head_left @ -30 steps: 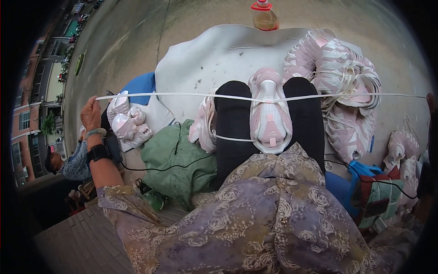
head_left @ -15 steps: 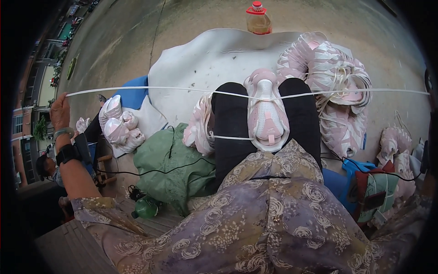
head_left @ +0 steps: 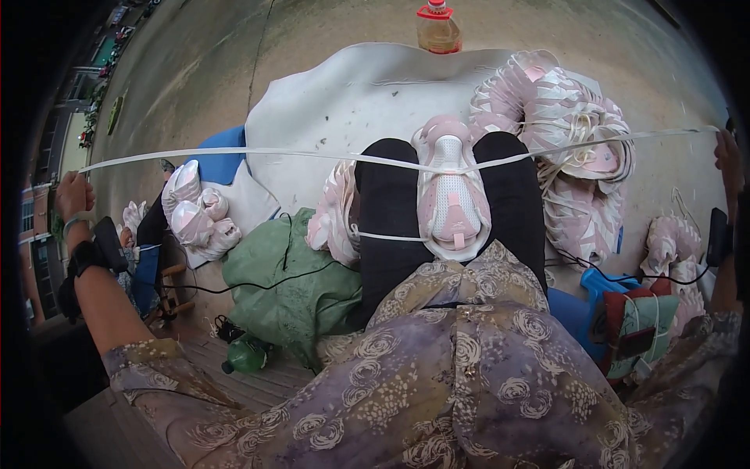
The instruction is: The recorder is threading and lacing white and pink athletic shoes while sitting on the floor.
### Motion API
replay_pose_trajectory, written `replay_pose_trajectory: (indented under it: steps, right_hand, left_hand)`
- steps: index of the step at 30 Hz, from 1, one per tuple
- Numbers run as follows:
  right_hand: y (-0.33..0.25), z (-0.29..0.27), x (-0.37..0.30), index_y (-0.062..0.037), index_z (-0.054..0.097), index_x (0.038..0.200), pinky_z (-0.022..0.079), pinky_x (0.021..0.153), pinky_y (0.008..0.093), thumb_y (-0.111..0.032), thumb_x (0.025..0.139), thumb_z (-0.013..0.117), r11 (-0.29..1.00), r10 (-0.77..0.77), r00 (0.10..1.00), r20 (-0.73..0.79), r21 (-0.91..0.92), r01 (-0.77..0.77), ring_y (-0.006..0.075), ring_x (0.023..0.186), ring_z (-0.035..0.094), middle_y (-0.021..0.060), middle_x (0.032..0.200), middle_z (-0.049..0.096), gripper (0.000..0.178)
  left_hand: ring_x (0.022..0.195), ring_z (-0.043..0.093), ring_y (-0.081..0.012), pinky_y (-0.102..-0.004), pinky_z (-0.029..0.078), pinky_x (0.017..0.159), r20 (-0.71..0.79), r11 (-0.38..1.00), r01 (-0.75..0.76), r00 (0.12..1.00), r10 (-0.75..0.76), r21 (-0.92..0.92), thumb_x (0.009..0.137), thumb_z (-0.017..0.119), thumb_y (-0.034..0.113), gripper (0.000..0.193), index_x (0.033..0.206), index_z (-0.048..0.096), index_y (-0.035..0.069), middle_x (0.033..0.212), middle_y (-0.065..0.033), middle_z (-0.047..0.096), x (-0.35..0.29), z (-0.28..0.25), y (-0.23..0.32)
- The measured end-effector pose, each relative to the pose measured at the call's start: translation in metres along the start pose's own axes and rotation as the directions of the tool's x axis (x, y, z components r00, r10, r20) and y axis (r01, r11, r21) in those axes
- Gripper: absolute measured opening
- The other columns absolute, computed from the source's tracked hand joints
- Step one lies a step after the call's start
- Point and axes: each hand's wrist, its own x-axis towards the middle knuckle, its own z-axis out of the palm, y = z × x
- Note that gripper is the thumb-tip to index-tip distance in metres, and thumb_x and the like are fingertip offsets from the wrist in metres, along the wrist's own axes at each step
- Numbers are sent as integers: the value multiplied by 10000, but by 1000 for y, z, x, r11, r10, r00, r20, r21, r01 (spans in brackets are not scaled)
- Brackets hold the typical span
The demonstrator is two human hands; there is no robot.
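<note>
A pink and white shoe upper (head_left: 451,187) rests between my knees, heel loop toward me. One long white shoelace (head_left: 297,153) crosses it and stretches out to both sides. At the far left, my left hand (head_left: 74,195) is closed on one end of the lace. Out at the dim right rim, my right hand (head_left: 728,160) grips the other end, its fingers partly hidden in shadow. A shorter white strand (head_left: 394,238) lies over my left thigh, between the shoe upper and a bundle of pink and white uppers (head_left: 336,215).
A large stack of laced uppers (head_left: 574,125) lies on the pale sheet (head_left: 344,102) at right. Beyond the sheet stands a bottle (head_left: 439,33). At left are a green sack (head_left: 285,254), a green bottle (head_left: 245,356) and more uppers (head_left: 201,215). A black cord runs across the sack.
My left hand has moved farther out to the left and slightly down. My right hand has come up into view at the right rim, raising that end of the shoelace.
</note>
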Motion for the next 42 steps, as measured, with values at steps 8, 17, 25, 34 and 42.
replay_pose_trajectory:
  steps: [8, 17, 25, 34, 42]
  right_hand:
    - [-158, 188, -126, -75, 526, 665, 290, 328, 188, -346, 888, 489, 420, -478, 655, 585, 807, -414, 53, 336, 393, 6, 480, 487, 353]
    - [-275, 209, -168, -72, 542, 760, 435, 439, 185, -180, 876, 541, -67, -548, 601, 582, 685, -725, 56, 489, 531, 7, 610, 574, 159]
    - [-285, 227, -174, -48, 578, 846, 464, 586, 183, -85, 825, 603, -166, -513, 761, 398, 823, -543, 71, 641, 578, 15, 720, 601, 49]
    - [-290, 231, -182, -4, 582, 788, 400, 578, 177, -14, 768, 610, -90, -429, 877, 214, 957, -277, 26, 629, 478, -30, 675, 541, 36]
    - [-294, 240, -180, -6, 578, 783, 391, 577, 179, -32, 769, 613, -111, -395, 888, 234, 948, -299, 20, 635, 457, -40, 668, 526, 46]
  left_hand:
    - [386, 527, -135, -244, 403, 320, 841, 934, 257, 536, 75, -247, 813, 547, 158, 165, 707, 539, 33, 546, -68, 560, -276, 211, 130]
    - [448, 437, -16, -148, 303, 388, 790, 634, 476, 427, 440, -610, 810, 617, 161, 117, 741, 603, 68, 594, 33, 532, -421, 276, 216]
    - [448, 494, -50, -159, 370, 389, 851, 462, 717, 404, 335, -522, 834, 595, 150, 130, 746, 580, 56, 621, -10, 575, -425, 279, 238]
    - [517, 481, -18, -156, 384, 441, 797, 627, 514, 506, 330, -586, 839, 592, 139, 99, 799, 602, 49, 674, 29, 570, -438, 280, 226]
    - [542, 459, -85, -257, 402, 521, 539, 662, 148, 720, 437, -735, 770, 606, 134, 142, 743, 574, -1, 584, -34, 533, -436, 302, 226]
